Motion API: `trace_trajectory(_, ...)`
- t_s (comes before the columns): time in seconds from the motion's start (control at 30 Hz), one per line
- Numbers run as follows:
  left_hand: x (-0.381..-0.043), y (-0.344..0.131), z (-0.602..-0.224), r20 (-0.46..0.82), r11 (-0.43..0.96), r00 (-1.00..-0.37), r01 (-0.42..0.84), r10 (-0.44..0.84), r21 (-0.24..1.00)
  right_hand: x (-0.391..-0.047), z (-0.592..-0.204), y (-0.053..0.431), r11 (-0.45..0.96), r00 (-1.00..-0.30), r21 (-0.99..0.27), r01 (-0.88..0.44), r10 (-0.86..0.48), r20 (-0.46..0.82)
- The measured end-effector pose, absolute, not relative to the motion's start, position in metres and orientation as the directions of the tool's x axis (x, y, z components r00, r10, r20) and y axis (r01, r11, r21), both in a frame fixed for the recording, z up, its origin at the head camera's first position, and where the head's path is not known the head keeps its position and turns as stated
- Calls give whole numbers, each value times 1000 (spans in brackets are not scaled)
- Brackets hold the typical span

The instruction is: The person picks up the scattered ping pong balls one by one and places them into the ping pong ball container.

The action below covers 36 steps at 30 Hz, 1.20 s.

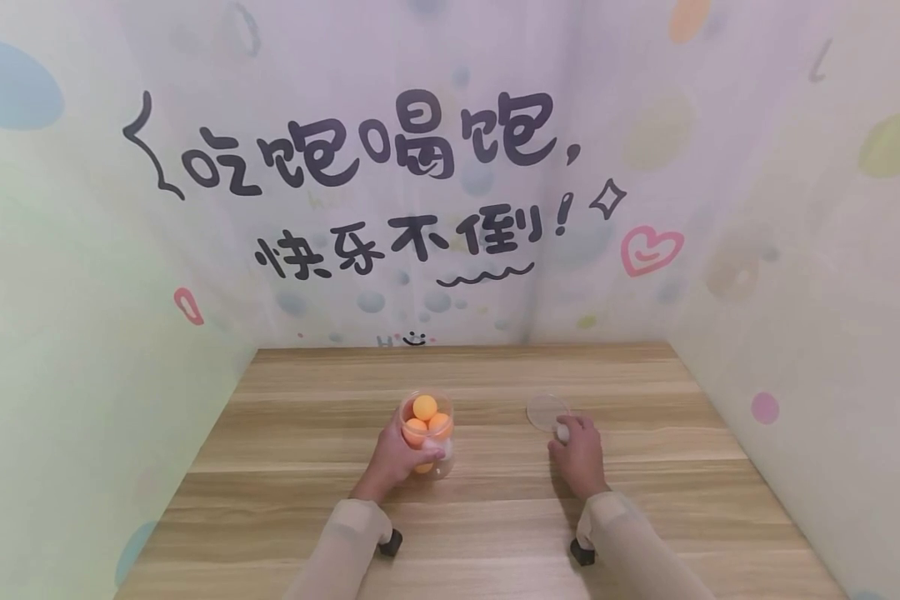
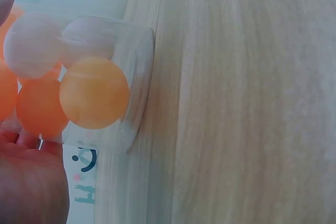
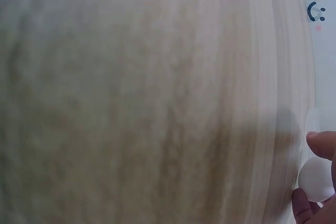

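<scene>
My left hand (image 1: pixel 397 457) grips a clear plastic cup (image 1: pixel 442 471) from its left side, thumb across the front. Inside are several orange ping-pong balls (image 2: pixel 94 93) and a couple of white ones (image 2: pixel 34 45). The cup stands upright on the table. Off to the right, my right hand (image 1: pixel 581 457) pinches a white ping-pong ball (image 3: pixel 316 178) between thumb and fingers, low over the tabletop. Just beyond these fingers lies a round clear lid (image 1: pixel 546 412), its near edge partly covered by the hand.
The wood-grain table (image 1: pixel 487 533) is bordered by a printed back wall (image 1: pixel 450 308) and by side walls left and right. A black wrist device (image 1: pixel 392 543) sits at the left sleeve, another (image 1: pixel 582 552) at the right sleeve.
</scene>
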<state>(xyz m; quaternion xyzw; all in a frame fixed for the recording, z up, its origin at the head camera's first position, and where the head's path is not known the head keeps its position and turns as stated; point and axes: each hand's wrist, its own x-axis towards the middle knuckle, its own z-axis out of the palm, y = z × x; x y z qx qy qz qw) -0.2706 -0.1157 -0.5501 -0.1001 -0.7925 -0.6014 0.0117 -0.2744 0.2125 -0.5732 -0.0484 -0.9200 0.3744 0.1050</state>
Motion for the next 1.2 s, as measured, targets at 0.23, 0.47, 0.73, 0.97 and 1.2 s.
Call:
trace_trajectory(0.23, -270, -116, -549, 138, 262, -980, 172, 145, 950, -276, -579, 212, 724, -965, -688, -46, 144, 217)
trace_trajectory(0.47, -270, -116, -549, 136, 264, -980, 171, 146, 949, -274, -581, 209, 707, -958, -702, -89, 133, 255)
trace_trajectory(0.73, -270, -117, -550, 151, 246, -975, 188, 162, 951, -271, -580, 201, 670, -952, -733, -118, 133, 274)
trace_trajectory(0.97, -270, -117, -550, 153, 244, -975, 190, 163, 951, -269, -577, 193, 647, -966, -759, -67, 149, 212)
trace_trajectory(1.2, -268, -117, -550, 150, 253, -976, 187, 158, 949, -267, -581, 188, 624, -954, -771, -129, 134, 267)
